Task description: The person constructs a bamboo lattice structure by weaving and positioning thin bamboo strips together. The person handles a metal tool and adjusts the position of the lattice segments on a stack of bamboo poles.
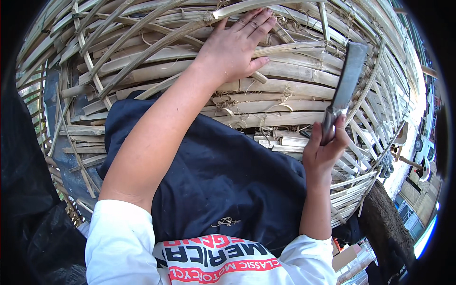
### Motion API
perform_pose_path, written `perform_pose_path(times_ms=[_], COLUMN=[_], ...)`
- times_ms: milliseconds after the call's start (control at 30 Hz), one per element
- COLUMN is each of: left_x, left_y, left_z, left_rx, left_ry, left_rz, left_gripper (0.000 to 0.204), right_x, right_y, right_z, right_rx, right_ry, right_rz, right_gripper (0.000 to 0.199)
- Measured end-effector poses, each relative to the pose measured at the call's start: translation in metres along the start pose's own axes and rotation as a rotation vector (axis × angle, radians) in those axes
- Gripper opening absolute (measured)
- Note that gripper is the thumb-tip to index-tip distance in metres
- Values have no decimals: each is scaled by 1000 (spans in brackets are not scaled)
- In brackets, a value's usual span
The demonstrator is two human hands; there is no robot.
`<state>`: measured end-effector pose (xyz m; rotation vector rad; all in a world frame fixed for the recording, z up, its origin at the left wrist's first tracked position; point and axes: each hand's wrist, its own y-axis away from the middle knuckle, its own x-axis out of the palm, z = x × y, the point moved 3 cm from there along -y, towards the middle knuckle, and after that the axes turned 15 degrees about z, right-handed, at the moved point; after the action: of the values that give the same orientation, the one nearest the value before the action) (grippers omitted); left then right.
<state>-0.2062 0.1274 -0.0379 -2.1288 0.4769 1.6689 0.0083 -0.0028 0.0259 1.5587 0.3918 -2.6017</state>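
Remote view: I've R hand (pixel 324 154) fingers clamped on the knife (pixel 350 71), right, L hand (pixel 235 45) fingers loosely apart on bamboo strips (pixel 294 87), far centre; shavings (pixel 226 222) suggest some cutting's done, rough strips prob. left, total unclear.

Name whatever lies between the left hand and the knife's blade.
Split bamboo strips lie between the left hand and the knife's blade, as the head view shows.

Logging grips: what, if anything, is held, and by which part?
The right hand holds a grey, square-ended metal knife by its handle. The left hand lies over pale split-bamboo strips; whether it grips any cannot be told.
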Motion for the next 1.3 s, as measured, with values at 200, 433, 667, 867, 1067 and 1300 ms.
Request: perform_pose_path(times_ms=[200, 433, 667, 867, 1067, 1300], left_x=[-12, -9, -4, -2, -2, -3], left_y=[-2, -6, 1, 1, 2, 1], left_z=[6, 2, 6, 1, 0, 5], left_rx=[21, 73, 20, 8, 10, 27], left_ry=[-19, -3, -33, 50, 57, -72], left_rz=[157, 172, 183, 45, 34, 165], left_gripper=[84, 83, 84, 81, 81, 83], right_x=[-10, 15, -39, -68, -40, -27], right_y=[-31, -27, -7, -6, 5, -21], right_z=[19, -8, 5, -43, -18, 8], right_rx=[101, 82, 301, 368, 101, 254], right_ry=[203, 298, -131, 184, -5, 189], right_rz=[254, 384, 217, 308, 145, 333], right_gripper=[43, 50, 53, 48, 50, 34])
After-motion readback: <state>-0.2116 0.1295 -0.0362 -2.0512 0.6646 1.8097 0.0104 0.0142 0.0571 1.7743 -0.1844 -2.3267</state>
